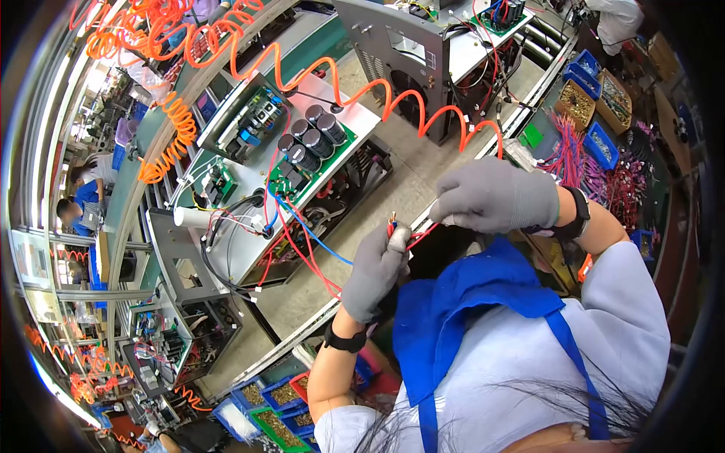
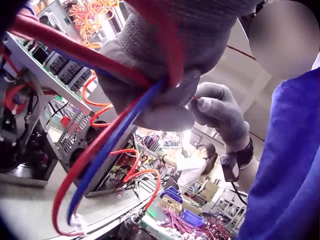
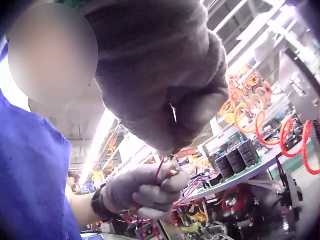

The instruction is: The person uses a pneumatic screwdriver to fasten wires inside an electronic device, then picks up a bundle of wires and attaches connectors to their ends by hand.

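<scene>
My gloved left hand grips a bundle of red and blue wires, whose ends stick up past the thumb. The red wires and the blue wire run from the board unit to this hand. In the left wrist view the red wire and blue wire pass through the left fingers. Close to it on the right, my gloved right hand pinches a thin red wire that stretches between the hands. In the right wrist view, the left hand holds the wires below the right fingers.
A circuit board with black capacitors sits on the white-topped unit ahead. Coiled orange air hoses hang across the front. Bins of small parts and wire bundles stand at right. More parts bins lie at lower left.
</scene>
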Motion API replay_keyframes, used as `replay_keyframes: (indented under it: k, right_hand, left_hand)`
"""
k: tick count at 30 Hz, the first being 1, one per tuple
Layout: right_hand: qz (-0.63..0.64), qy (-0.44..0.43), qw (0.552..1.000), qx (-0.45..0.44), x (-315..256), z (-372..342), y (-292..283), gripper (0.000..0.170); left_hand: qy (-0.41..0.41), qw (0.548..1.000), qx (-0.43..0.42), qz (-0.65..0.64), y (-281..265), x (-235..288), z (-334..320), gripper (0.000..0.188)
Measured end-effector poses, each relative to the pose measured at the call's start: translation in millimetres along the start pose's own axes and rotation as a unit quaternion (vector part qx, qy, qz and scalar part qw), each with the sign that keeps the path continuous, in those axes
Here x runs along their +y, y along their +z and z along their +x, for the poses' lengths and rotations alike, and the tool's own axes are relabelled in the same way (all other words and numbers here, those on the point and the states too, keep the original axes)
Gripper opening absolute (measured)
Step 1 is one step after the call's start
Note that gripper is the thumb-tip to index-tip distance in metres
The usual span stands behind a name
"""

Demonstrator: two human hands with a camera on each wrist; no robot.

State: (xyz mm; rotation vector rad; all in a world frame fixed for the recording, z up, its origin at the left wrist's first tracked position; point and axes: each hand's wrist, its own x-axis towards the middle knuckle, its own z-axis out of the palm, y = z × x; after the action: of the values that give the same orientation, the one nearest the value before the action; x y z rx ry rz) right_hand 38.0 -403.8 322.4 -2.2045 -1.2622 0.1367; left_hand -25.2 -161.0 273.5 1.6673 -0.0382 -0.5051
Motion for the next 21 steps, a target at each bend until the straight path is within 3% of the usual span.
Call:
replay_keyframes:
  k: [3, 7, 10, 13, 16, 21]
  right_hand:
    - [-0.001, 0.046, 0.999, 0.002, -0.2, -1.0, -6.4, 0.012]
    - [-0.001, -0.046, 0.999, -0.026, -1.9, 7.9, 9.2, 0.014]
    - [0.057, 0.005, 0.997, -0.051, 1.1, 10.1, -1.1, 0.015]
    - [0.065, -0.005, 0.997, -0.053, 3.1, 10.5, 1.0, 0.015]
    - [0.077, 0.014, 0.996, -0.037, 3.2, 9.2, -6.8, 0.015]
    - [0.112, 0.013, 0.993, -0.022, 5.9, 8.7, -0.3, 0.014]
  left_hand:
    - [-0.002, 1.0, -0.006, 0.01, -2.4, 0.6, -1.3, 0.031]
    - [-0.014, 0.998, 0.007, 0.055, 5.1, 10.1, -0.2, 0.033]
    - [0.036, 0.998, 0.007, 0.045, 5.2, 9.6, -0.9, 0.034]
    - [-0.01, 0.999, -0.006, 0.035, 6.8, 18.7, -2.9, 0.037]
    - [0.034, 0.996, 0.012, 0.078, 6.6, 21.6, -3.9, 0.038]
    - [0.027, 0.999, -0.006, -0.031, 2.2, 20.7, -7.8, 0.039]
